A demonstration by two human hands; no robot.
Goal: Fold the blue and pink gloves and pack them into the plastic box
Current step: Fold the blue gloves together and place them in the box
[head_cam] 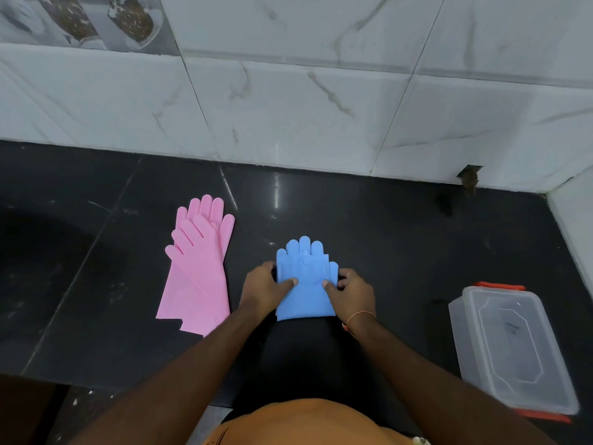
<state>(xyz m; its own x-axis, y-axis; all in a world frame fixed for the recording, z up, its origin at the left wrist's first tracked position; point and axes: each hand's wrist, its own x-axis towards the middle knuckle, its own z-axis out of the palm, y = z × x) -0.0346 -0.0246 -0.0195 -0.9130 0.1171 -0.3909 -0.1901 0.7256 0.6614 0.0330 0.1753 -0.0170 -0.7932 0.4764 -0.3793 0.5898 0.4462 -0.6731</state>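
Note:
The blue gloves (305,284) lie stacked in the middle of the black counter, fingers pointing toward the wall. My left hand (264,289) grips their left edge and my right hand (351,292) grips their right edge, both thumbs pressing on top. The pink gloves (197,271) lie flat and overlapping to the left, untouched. The clear plastic box (510,345) with orange clips stands at the right, its lid on.
The black counter (401,239) ends at a white marble-tiled wall (288,101) behind and a side wall at the far right. A small brown object (469,183) sits at the wall's base. The counter's front edge runs near my body.

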